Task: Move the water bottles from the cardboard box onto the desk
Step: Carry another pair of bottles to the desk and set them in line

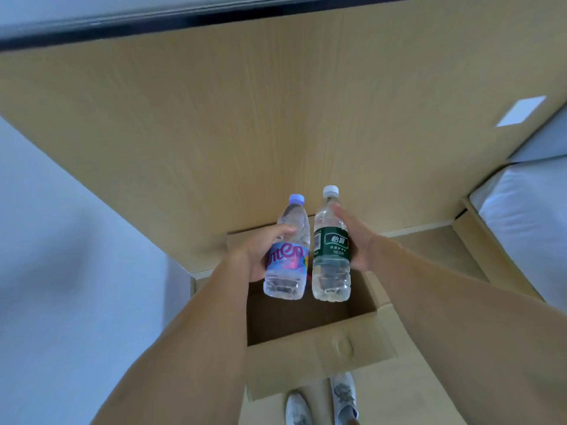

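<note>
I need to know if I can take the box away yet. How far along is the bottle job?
Not yet. No bottle stands on the desk. In hand: the left hand grips the purple-label bottle, the right hand the green-label bottle, both lifted above the open cardboard box. Left: setting both down. The visible part of the box floor shows no more bottles.

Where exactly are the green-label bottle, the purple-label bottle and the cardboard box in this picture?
green-label bottle (pixel 332 245): head view, on its dark green label.
purple-label bottle (pixel 287 259): head view, on its purple label.
cardboard box (pixel 319 348): head view, on the near wall, below both bottles.
</note>
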